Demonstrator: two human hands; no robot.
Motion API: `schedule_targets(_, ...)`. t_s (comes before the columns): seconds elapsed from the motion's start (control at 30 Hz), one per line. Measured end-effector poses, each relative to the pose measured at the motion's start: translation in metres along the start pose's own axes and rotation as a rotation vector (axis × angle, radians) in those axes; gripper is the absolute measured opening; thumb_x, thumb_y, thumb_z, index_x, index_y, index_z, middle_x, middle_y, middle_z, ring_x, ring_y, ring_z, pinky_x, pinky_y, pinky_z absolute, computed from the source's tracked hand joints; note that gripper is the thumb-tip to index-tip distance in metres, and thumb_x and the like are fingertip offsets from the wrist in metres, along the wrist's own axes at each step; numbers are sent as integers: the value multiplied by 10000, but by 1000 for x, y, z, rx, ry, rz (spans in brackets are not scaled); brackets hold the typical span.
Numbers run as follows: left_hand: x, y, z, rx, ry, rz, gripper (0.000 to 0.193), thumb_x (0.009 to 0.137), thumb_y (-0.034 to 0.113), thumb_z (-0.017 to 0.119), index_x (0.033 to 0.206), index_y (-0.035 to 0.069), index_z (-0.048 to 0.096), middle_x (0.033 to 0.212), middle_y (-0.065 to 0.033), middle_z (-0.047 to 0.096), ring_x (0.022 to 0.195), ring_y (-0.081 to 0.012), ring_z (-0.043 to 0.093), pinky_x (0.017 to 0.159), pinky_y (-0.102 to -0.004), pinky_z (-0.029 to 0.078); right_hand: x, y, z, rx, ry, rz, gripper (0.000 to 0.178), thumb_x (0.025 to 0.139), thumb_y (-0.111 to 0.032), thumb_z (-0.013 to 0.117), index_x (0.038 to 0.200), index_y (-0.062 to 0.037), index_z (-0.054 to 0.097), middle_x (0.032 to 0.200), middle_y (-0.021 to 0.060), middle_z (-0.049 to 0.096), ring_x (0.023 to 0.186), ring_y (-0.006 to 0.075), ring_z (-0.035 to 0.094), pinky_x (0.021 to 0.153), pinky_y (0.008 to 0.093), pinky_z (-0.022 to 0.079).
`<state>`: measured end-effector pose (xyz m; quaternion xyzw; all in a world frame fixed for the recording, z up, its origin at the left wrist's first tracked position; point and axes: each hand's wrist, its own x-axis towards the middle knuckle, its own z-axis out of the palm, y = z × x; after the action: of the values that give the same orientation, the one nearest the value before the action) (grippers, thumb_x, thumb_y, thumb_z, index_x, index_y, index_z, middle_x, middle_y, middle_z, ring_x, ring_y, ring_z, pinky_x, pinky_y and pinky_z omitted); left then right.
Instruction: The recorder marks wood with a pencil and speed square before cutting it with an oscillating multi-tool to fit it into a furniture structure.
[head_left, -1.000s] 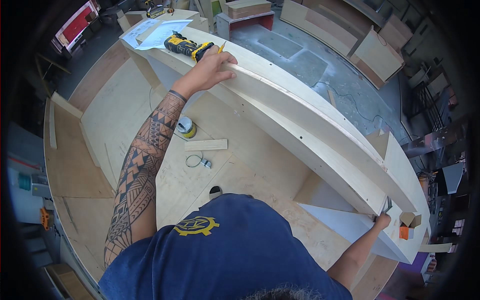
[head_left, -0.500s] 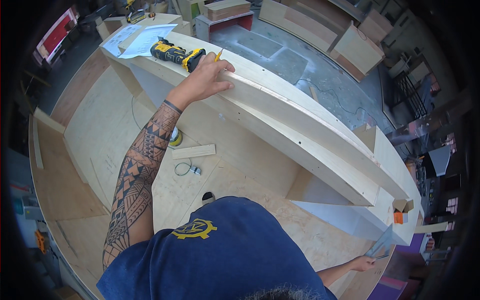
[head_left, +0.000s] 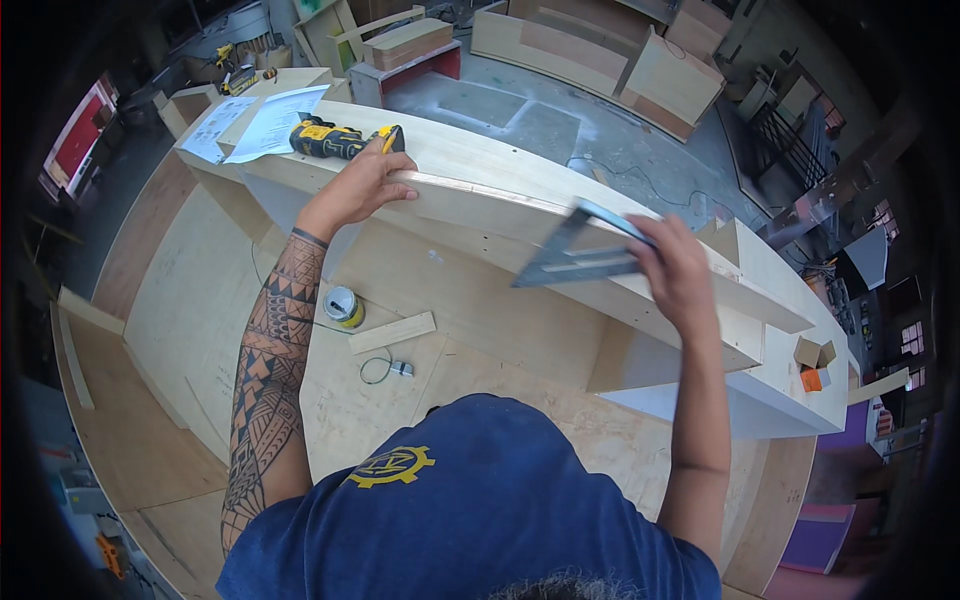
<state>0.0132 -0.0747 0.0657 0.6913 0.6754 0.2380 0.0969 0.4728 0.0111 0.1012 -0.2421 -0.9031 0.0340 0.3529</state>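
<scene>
My left hand (head_left: pixel 360 190) is closed on the top edge of a curved plywood strip (head_left: pixel 470 205) that stands upright on the curved wooden counter (head_left: pixel 545 180). A yellow pencil (head_left: pixel 387 143) sticks up from between its fingers. Just beyond that hand lies a black and yellow cordless power tool (head_left: pixel 325 138). My right hand (head_left: pixel 680 275) grips a triangular metal speed square (head_left: pixel 575 255) by one edge. The square is tilted in front of the strip and slightly blurred; whether it touches the wood I cannot tell.
Printed sheets (head_left: pixel 270 125) lie at the counter's left end. An opened small cardboard box (head_left: pixel 814 355) stands at its right end. Below, inside the curve, are a can (head_left: pixel 344 307), a loose wooden board (head_left: pixel 392 333) and a thin cable loop (head_left: pixel 376 369).
My right hand has brought the speed square up from low at the right to the strip. My left hand stays on the strip's edge. The whole view has shifted a little.
</scene>
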Motion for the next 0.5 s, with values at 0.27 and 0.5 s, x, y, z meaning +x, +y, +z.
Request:
schedule_targets(0.27, -2, -37, 16, -27, 149, 111, 413, 927, 256, 888, 1256, 60, 731, 1312, -271, 579, 1287, -488, 601, 1108, -497, 510, 76, -20, 128, -104, -51, -133, 214, 973, -193, 806, 1154, -84, 771, 1022, 85, 684, 975, 331, 713, 836, 461, 594)
schedule_targets(0.5, 0, -48, 25, -128, 204, 103, 422, 935, 283, 881, 1271, 69, 742, 1393, -310, 558, 1341, -505, 596, 1153, -485, 511, 69, -15, 160, -84, -72, -93, 255, 976, -166, 803, 1215, -98, 749, 1131, 76, 764, 958, 324, 764, 829, 468, 610)
